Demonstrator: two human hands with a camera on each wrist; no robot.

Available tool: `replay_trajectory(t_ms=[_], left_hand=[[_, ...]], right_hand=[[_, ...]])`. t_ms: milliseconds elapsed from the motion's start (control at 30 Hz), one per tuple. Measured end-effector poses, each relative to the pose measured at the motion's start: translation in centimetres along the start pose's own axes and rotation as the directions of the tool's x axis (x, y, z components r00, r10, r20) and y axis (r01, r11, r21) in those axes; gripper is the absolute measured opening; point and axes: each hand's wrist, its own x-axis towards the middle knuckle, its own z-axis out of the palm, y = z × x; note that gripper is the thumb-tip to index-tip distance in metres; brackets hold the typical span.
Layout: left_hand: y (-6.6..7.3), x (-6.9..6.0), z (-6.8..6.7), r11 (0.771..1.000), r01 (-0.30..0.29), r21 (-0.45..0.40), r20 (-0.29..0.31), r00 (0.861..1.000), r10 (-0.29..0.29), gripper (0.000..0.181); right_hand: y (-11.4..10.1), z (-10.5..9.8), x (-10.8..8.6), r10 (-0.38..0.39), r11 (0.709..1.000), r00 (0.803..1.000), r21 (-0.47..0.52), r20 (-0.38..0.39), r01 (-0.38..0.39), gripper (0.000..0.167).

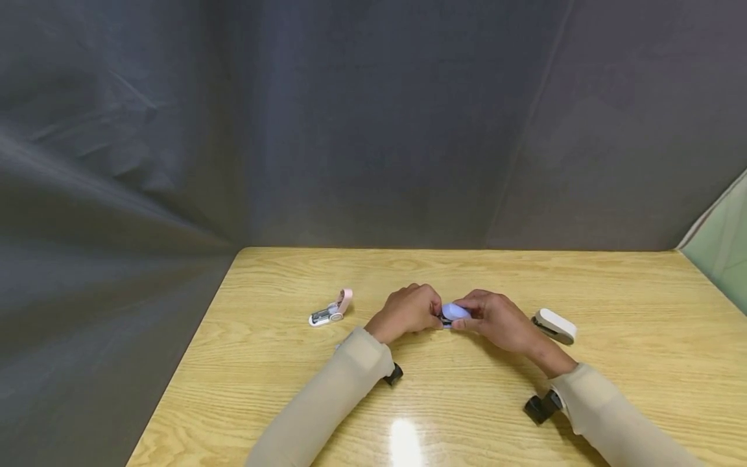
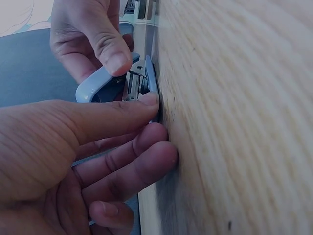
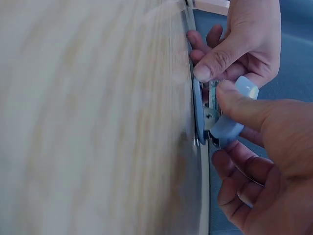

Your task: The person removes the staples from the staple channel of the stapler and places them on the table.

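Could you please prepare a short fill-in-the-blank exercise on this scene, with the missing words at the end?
1. The number of hands touching the blue stapler is ____.
2. In the head view, the pink-and-white stapler lies to the ____ of both hands.
3. The white stapler lies nearer the right hand than the ____ hand.
4. The table has a surface showing the grain of ____.

Missing words: two; left; left; wood.

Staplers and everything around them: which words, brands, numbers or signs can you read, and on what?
None can be read on the blue stapler, pink-and-white stapler, white stapler or table.
Any fine markings are too small or blurred.
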Motion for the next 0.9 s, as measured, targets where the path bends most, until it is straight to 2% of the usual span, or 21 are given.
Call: replay_trajectory(t_ms=[133, 300, 633, 900], left_hand=[[0.0, -0.1, 0.0, 1.0, 0.0, -0.003, 0.007, 1.0, 0.0, 0.025], [0.1, -0.2, -0.2, 1.0, 0.001, -0.012, 0.021, 1.0, -0.001, 0.022], [0.2, -0.4, -0.2, 0.999, 0.026, -0.035, 0.022, 0.999, -0.025, 0.027], [0.2, -0.4, -0.4, 0.999, 0.016, -0.05, 0.009, 1.0, -0.016, 0.029]], right_hand=[[0.0, -0.1, 0.0, -0.022, 0.998, 1.0, -0.054, -0.022, 0.02, 0.024], [-0.3, -0.5, 0.0, 0.007, 0.993, 0.999, -0.118, -0.042, -0.012, 0.023], [-0.4, -0.9, -0.5, 0.032, 0.999, 0.998, -0.037, -0.057, -0.034, 0.012], [-0.4, -1.4, -0.9, 0.076, 0.997, 0.996, 0.026, -0.053, -0.075, 0.016]])
